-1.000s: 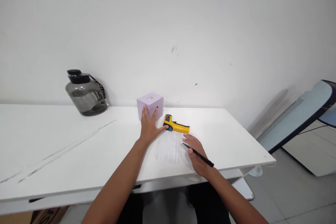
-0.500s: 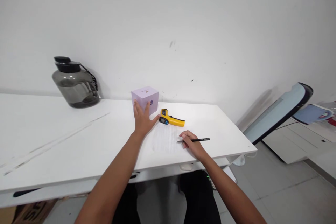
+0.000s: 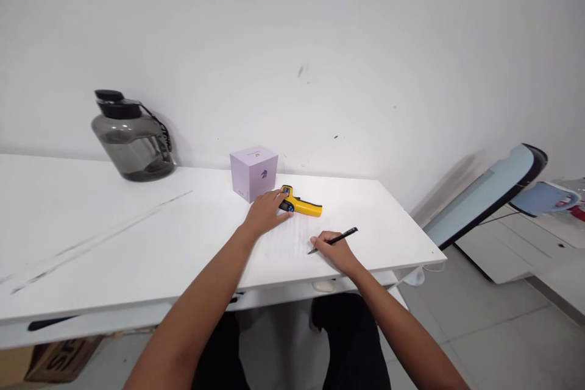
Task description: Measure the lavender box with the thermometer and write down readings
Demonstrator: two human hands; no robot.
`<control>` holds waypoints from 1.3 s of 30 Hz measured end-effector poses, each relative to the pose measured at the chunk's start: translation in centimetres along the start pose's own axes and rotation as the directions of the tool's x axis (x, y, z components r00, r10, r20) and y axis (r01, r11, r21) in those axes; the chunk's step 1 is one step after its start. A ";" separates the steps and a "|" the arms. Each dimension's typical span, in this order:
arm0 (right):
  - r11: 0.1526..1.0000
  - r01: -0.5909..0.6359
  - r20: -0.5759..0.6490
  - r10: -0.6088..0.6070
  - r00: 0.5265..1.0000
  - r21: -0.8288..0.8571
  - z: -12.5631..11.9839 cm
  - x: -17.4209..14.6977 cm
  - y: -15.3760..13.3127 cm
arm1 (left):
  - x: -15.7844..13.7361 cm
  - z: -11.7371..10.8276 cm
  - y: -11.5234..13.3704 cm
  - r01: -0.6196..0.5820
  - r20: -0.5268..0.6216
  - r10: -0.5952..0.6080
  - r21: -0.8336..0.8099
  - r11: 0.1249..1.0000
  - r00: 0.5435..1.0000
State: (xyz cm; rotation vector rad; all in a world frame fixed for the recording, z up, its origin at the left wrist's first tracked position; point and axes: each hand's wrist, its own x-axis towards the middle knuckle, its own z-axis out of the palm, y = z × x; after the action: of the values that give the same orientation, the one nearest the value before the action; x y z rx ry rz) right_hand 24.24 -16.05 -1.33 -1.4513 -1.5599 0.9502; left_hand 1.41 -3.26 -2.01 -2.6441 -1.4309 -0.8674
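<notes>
On the table (image 3: pixel 114 244), the yellow thermometer (image 3: pixel 302 206) is touched by the nearer left hand (image 3: pixel 265 212) (gripped or not cannot be told), its handle (image 3: pixel 313 209) pointing right, while a pen (image 3: pixel 344 234) is held at the paper (image 3: pixel 284 245) by the right hand (image 3: pixel 337 252).

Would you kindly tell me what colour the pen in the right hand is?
The pen is black, best seen in the head view.

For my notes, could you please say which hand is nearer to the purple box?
Left: the left hand is just in front of the box; the right hand is farther off, to its right.
</notes>
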 end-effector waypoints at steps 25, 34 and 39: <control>1.000 -0.002 -0.002 0.002 1.000 0.022 0.1 0.0 0.0 | 0.2 -0.5 0.3 0.053 0.055 -0.051 -0.042 0.998 0.997; 1.000 0.002 0.039 -0.003 0.999 0.024 0.1 0.0 0.1 | 0.2 -0.3 0.3 0.039 0.045 -0.037 -0.047 0.998 0.998; 1.000 0.001 0.012 -0.001 1.000 0.018 0.2 0.0 0.0 | 0.1 -0.4 0.4 0.041 0.059 -0.039 -0.039 0.998 0.998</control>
State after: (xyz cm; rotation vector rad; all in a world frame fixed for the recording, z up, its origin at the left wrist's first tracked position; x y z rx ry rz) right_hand 24.06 -16.06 -1.39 -1.4343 -1.5565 0.9715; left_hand 1.55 -3.48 -1.51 -2.7000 -1.5002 -0.8378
